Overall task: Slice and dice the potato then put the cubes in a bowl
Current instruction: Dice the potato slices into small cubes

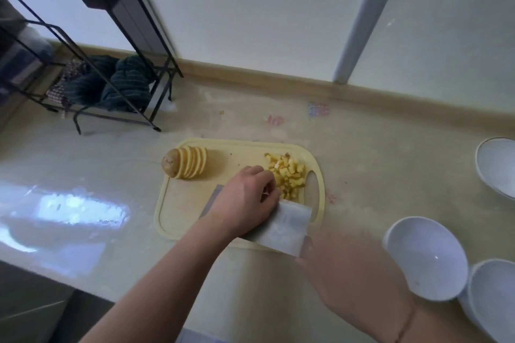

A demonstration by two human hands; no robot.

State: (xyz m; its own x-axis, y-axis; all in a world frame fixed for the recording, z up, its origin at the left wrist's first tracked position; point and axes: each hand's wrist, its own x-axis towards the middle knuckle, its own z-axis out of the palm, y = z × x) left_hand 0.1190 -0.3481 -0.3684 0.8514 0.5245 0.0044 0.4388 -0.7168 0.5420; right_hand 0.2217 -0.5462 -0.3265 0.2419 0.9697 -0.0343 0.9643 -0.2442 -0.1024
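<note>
Potato cubes [288, 177]: heaped at 3 o'clock end of cutting board [178, 211], touching left hand [246, 199] fingers [269, 179], curled against the heap. Right hand [354, 281] blurred, fingers can't tell; cleaver [281, 227] flat beside heap. Nearest bowl [426, 256] lies approx. 4 o'clock, right-hand side.

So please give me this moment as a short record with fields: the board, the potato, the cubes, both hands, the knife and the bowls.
board: pale yellow cutting board on the counter
potato: sliced potato at the board's far left, slices leaning together, end piece unpeeled
cubes: pile of potato cubes at the board's far right
left hand: left hand over the knife blade, fingers curled at the cubes
right hand: right hand blurred, at the knife's handle end; grip unclear
knife: broad cleaver lying flat on the board
bowls: three white bowls to the right, no cubes visible inside
</note>
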